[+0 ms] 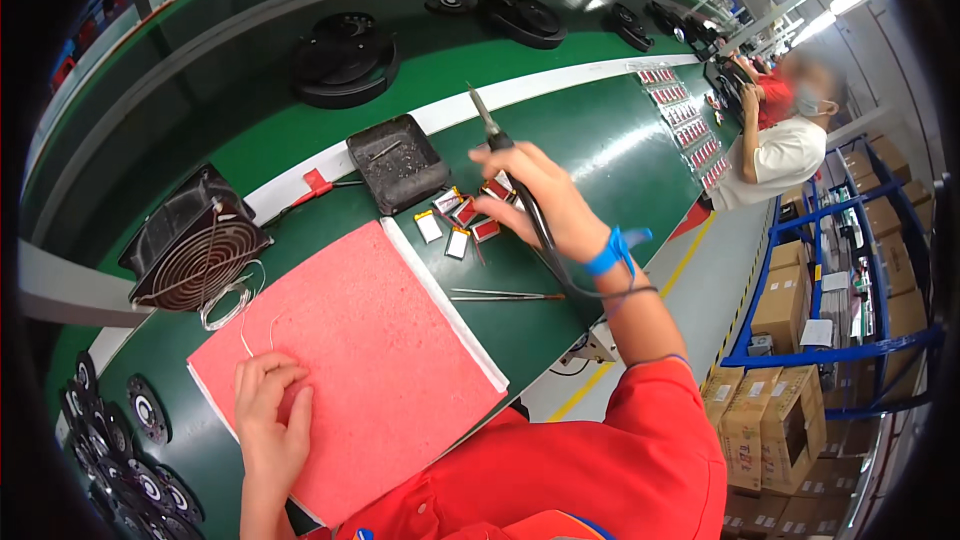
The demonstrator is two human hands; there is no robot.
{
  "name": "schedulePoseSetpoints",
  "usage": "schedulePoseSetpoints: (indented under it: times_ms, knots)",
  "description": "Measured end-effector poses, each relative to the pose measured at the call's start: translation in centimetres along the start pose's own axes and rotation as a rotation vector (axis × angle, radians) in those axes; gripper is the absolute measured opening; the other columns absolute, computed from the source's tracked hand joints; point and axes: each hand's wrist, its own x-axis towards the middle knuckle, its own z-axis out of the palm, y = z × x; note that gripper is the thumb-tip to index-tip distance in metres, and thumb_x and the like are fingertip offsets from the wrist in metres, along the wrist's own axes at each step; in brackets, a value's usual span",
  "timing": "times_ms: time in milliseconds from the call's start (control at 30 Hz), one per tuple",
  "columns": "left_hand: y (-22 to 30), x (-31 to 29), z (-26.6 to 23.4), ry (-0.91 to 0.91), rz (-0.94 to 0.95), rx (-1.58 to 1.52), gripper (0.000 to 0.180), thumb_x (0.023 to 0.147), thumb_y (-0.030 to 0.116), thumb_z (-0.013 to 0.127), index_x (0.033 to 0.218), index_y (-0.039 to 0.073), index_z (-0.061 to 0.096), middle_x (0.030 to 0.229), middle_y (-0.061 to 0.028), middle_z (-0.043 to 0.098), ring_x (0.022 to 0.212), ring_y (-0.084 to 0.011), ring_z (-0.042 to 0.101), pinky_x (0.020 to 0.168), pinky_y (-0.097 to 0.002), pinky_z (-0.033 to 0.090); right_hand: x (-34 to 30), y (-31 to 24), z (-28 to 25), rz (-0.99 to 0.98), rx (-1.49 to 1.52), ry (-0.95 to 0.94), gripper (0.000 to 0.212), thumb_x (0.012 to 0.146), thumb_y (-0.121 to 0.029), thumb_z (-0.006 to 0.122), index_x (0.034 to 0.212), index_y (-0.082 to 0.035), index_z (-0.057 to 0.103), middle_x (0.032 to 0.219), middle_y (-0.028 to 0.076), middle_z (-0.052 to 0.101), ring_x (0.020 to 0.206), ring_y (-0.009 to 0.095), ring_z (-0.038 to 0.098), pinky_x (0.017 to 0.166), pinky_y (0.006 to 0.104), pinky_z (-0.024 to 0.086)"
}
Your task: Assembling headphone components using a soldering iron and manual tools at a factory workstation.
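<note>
My right hand [550, 202], with a blue wrist strap [615, 251], grips a soldering iron [497, 137] whose metal tip points up and away. Its thumb and fingers hover over or touch a small cluster of pouch batteries [456, 242], some silver-white with yellow ends, others showing red; contact cannot be made out. On the pink mat [360, 310] my left hand [268, 410] rests with curled fingers, closed on thin solder wire [244, 332]. That wire runs back to a loose coil beside the fan.
A black tray [400, 165] stands beyond the batteries, a black fan [200, 250] at left. Tweezers [505, 295] lie right of the mat. Black round parts [150, 410] pile up at left. Battery trays [685, 120] line the bench's far right, near a person in white [770, 155].
</note>
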Motion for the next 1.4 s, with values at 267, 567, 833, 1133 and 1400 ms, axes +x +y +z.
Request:
schedulePoseSetpoints:
  times_ms: [267, 567, 833, 1133, 1400]
  knots:
    - [-0.1, 0.3, 0.8, -0.016, -0.007, 0.036, 0.018, 0.068, -0.007, 0.062, 0.084, 0.000, 0.060, 0.091, -0.0126, 0.056, 0.087, -0.0287, 0.051, 0.077, -0.0348, 0.041, -3.0, 2.8, 1.4, 0.086, 0.052, 0.087, 0.028, 0.073, -0.001, 0.071, 0.095, -0.004, 0.054, 0.112, 0.014, 0.062, 0.086, 0.027, 0.058, 0.074, 0.0330, 0.051]
    - [-0.3, 1.4, 0.1, -0.018, -0.023, 0.035, 0.016, 0.070, -0.008, 0.060, 0.083, 0.001, 0.060, 0.090, -0.0111, 0.055, 0.088, -0.0262, 0.053, 0.080, -0.0323, 0.042, -1.8, 4.3, 0.5, 0.147, 0.084, 0.117, 0.039, 0.072, 0.009, 0.060, 0.108, -0.006, 0.060, 0.089, 0.012, 0.058, 0.080, 0.027, 0.057, 0.068, 0.0318, 0.048]
    - [-3.7, 0.0, 1.4, 0.130, 0.358, -0.026, 0.007, 0.078, 0.008, 0.060, 0.079, 0.003, 0.057, 0.085, -0.0108, 0.051, 0.086, -0.0285, 0.052, 0.076, -0.0394, 0.045, -5.3, 5.9, 1.3, 0.321, 0.106, 0.100, 0.026, 0.089, 0.002, 0.053, 0.114, -0.002, 0.049, 0.106, 0.011, 0.055, 0.095, 0.018, 0.055, 0.086, 0.0280, 0.044]
    - [-5.5, -11.6, -13.3, 0.920, 0.027, 0.640, 0.010, 0.075, 0.015, 0.059, 0.076, 0.008, 0.067, 0.083, -0.0093, 0.064, 0.078, -0.0293, 0.061, 0.070, -0.0405, 0.050, -3.4, 1.7, 1.4, 0.149, 0.092, 0.140, 0.027, 0.084, -0.006, 0.067, 0.108, -0.003, 0.054, 0.084, 0.011, 0.056, 0.075, 0.019, 0.053, 0.067, 0.0301, 0.048]
    - [-22.7, -33.5, -31.3, 1.033, -1.084, 1.095, 0.042, 0.074, 0.024, 0.067, 0.109, 0.002, 0.058, 0.112, -0.0211, 0.054, 0.100, -0.0406, 0.056, 0.087, -0.0456, 0.046, -2.6, 1.5, 1.2, 0.023, -0.131, 0.234, 0.024, 0.085, -0.014, 0.068, 0.103, -0.003, 0.057, 0.084, 0.013, 0.060, 0.072, 0.022, 0.055, 0.067, 0.0309, 0.048]
